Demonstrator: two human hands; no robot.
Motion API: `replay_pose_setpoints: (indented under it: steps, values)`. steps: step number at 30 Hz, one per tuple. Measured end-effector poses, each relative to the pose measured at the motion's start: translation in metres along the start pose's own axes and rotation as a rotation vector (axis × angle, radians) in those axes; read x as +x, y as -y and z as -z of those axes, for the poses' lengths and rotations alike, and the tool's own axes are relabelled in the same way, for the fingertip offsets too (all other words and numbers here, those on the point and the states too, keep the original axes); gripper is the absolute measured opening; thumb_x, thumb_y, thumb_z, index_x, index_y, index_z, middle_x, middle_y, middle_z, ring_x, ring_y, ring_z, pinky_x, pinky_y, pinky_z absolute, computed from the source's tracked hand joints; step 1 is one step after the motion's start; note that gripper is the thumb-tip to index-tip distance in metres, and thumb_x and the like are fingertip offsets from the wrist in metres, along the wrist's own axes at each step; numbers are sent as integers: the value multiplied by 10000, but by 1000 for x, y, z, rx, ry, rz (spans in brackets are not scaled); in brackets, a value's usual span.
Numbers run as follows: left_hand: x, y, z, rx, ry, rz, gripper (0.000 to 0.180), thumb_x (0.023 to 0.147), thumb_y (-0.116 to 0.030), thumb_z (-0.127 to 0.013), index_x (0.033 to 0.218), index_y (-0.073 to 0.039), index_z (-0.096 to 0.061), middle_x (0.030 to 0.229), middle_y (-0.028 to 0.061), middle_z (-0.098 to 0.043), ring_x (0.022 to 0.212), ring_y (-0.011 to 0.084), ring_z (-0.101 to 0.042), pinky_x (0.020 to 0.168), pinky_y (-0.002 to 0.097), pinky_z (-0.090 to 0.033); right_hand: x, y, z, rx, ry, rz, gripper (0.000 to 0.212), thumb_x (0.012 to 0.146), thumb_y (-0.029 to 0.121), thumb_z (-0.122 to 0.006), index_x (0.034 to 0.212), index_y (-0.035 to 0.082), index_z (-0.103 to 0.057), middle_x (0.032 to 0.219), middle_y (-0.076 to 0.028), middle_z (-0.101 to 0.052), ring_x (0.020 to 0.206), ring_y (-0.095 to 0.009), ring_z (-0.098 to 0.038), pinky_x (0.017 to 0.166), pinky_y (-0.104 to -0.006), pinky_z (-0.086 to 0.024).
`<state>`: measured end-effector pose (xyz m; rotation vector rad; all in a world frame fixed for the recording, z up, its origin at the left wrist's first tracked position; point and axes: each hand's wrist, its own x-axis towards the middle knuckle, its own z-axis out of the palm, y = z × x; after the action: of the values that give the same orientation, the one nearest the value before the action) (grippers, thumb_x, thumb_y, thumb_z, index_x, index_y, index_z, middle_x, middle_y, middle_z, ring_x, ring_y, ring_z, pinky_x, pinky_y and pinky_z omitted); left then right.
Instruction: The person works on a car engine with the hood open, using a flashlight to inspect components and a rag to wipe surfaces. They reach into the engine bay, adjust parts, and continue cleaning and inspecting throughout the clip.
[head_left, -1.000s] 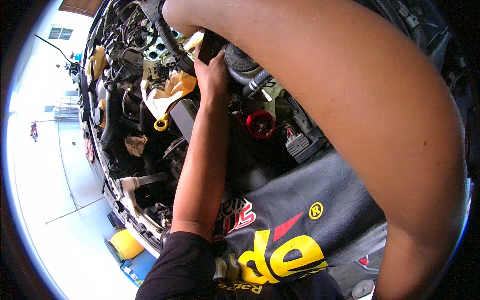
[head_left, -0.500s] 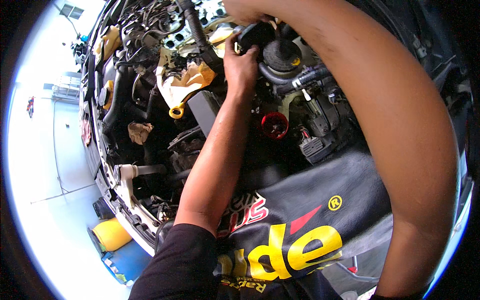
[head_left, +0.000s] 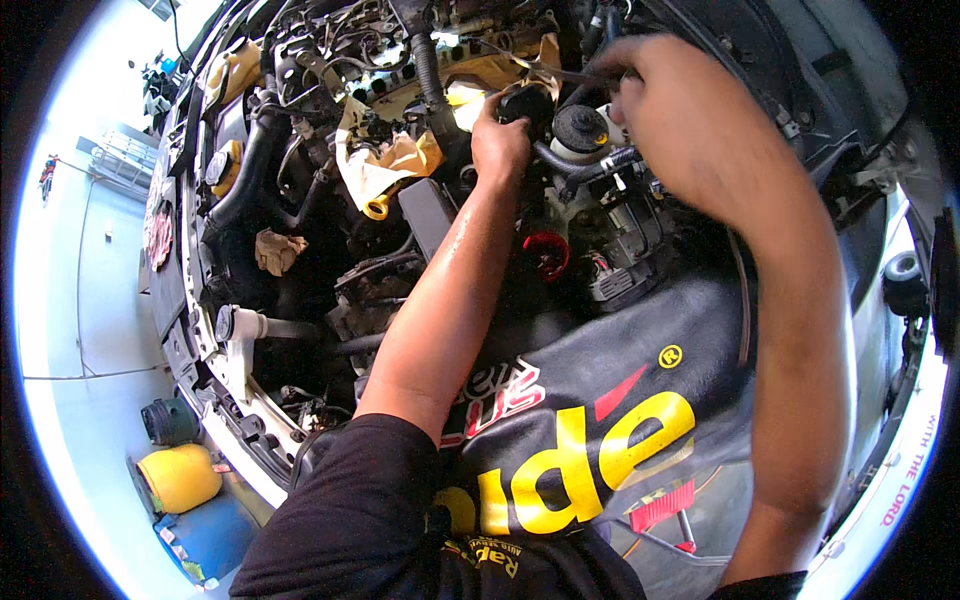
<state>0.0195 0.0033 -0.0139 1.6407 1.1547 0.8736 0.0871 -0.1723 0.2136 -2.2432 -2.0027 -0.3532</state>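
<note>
Deep in the engine bay, my left hand (head_left: 500,148) is closed around a dark, rounded black part (head_left: 527,104), its fingers over the far-left side. To the right, my right hand (head_left: 665,110) is smeared by motion. Its fingers are curled around what looks like a thin, dark, rod-like tool (head_left: 570,75), which points left above the black part; its exact kind does not show. A black ribbed round cap (head_left: 580,128) on a pale reservoir lies between my hands. Brown paper (head_left: 395,160) is tucked over engine parts left of my left hand.
A black fender cover (head_left: 600,400) with yellow lettering drapes the near edge. Ahead lie the engine (head_left: 460,45), a corrugated hose (head_left: 427,72) and a red ring-shaped piece (head_left: 547,256). At left, a yellow container (head_left: 180,478) stands by a blue drum (head_left: 215,535).
My right hand has drawn back to the right from beside the black part, bringing the rod-like tool into sight. My left hand keeps its hold while the view has shifted.
</note>
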Motion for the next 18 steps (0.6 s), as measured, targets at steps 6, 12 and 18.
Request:
replay_pose_setpoints:
  steps: [6,12,18]
  values:
    - [-4,-4,5,26,24,-1,530,817,-80,-736,1339,-80,-647,1166,165,-752,1051,269,-728,929,360,-547,-76,42,44,485,-57,-444,311,1031,91,-492,1274,12,-669,939,-159,-729,704,-219,-660,667,-355,-521]
    - [-22,-40,40,-129,27,-31,539,841,-81,-690,1376,-82,-619,1210,189,-733,1093,297,-713,972,370,-531,-106,65,79,706,-23,-735,321,1059,66,-472,1326,39,-649,886,-47,-657,558,-63,-471,524,-263,-414]
    - [-70,-67,129,283,247,-262,510,911,-119,-669,1413,-141,-580,1227,208,-716,1170,372,-678,986,448,-527,-125,76,82,806,-100,-674,326,1080,70,-456,1342,50,-648,932,-53,-660,565,-51,-471,518,-244,-405]
